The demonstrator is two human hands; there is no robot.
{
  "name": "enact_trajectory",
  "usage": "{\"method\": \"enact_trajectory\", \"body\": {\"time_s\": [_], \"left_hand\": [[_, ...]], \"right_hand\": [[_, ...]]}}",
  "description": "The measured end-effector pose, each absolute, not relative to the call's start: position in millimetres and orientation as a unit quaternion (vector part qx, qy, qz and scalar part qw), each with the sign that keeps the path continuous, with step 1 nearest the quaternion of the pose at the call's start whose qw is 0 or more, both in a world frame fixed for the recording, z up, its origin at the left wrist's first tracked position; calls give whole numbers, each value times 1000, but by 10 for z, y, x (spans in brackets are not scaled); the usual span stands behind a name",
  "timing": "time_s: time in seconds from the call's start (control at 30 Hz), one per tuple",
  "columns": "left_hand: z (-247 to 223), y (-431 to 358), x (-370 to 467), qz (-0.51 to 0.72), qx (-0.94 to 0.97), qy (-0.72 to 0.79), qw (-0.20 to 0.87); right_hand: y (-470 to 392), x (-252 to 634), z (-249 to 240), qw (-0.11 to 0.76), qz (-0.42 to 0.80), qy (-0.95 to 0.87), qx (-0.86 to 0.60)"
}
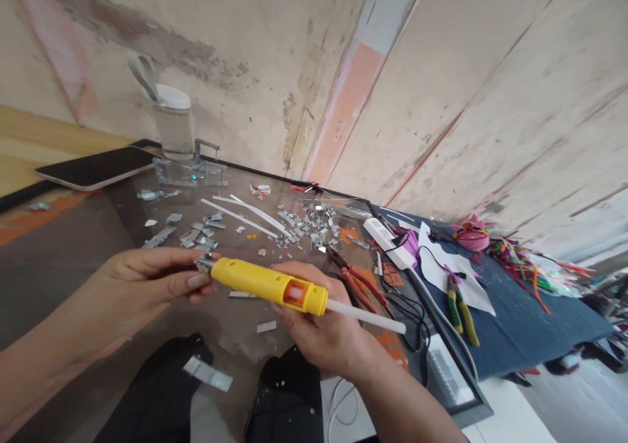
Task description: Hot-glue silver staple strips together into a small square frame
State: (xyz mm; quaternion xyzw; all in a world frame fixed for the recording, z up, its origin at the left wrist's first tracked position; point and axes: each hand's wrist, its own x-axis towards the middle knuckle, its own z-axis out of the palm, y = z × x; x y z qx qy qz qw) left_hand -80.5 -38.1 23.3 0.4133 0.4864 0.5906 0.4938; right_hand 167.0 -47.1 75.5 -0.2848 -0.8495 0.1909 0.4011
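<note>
My right hand [324,335] is wrapped round a yellow hot glue gun [252,281], held roughly level above the glass tabletop. A white glue stick [367,316] juts from its rear end toward the right. At the nozzle end, my left hand [130,289] pinches a small silvery-grey piece [203,262] between thumb and fingers. The piece overlaps the nozzle in this view, and I cannot tell whether they touch. Below the hands lie a foil-like grey strip [209,372] and a smaller pale strip [266,326].
Silvery scraps [314,226] and white glue sticks [245,217] litter the table. Red-handled pliers [360,286], a power strip [389,243] and cables lie to the right. Green-yellow pliers [461,312] rest on blue cloth [534,318]. A bottle [174,125] and a tablet [98,167] are at back left.
</note>
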Motion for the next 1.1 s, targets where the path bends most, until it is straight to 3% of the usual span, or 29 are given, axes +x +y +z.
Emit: {"method": "enact_trajectory", "body": {"time_s": [1.1], "left_hand": [[144,-375,-834,602,395,520,459]], "right_hand": [[-430,1676,697,407,239,-836,-279]]}}
